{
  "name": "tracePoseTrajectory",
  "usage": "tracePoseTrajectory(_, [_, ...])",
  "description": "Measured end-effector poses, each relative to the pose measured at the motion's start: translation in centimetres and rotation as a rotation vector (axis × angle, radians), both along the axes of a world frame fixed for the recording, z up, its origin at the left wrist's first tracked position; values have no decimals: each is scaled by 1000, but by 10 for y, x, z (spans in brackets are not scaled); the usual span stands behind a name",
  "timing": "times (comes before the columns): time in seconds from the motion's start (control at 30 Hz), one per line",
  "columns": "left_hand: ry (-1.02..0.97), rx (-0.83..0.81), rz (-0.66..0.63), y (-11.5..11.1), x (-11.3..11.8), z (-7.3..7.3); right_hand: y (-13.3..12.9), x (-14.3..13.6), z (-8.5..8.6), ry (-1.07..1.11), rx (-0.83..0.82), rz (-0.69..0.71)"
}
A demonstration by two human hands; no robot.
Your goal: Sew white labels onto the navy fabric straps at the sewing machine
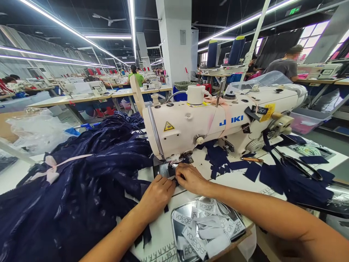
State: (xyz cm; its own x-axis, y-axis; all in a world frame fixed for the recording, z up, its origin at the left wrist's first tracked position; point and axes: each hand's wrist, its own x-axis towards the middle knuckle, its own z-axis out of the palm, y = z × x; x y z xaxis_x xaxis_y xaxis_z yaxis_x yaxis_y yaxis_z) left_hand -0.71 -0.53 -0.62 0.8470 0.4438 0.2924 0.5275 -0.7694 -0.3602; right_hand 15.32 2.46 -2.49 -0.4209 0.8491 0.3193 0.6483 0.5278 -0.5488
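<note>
- Tray of white labels, on the table below the hands.
- Left hand: fingers curled, tips beside the metal plate under the machine head; whether they grip anything cannot be told.
- Right hand: fingers bent inward, close to the left fingertips; what they pinch, if anything, is hidden.
- Navy cloth, heaped left of the plate, with a pale ribbon tied round part of it.
- Sewing machine, its needle area just beyond the fingers.
- Navy scraps, wooden-handled tool and scissors, to the right.
- Thread cones and a person in grey, behind the machine.
</note>
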Motion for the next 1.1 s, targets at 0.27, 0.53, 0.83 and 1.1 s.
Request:
tracePoseTrajectory(0.27, [-47, 27, -31, 0, -1, 1, 5, 15, -2, 120, -29, 194])
tracePoseTrajectory(0.53, [-53, 27, -65, 3, 1, -2, -18, 15, 7, -267, 189, 191])
tracePoseTrajectory(0.83, [-234, -65, -36, -8, -21, 5, -23, 16, 18, -614, 374, 345])
tracePoseTrajectory(1.1, [-240, -200, 95, -5, -2, -9, 13, 27, 13, -618, 469, 459])
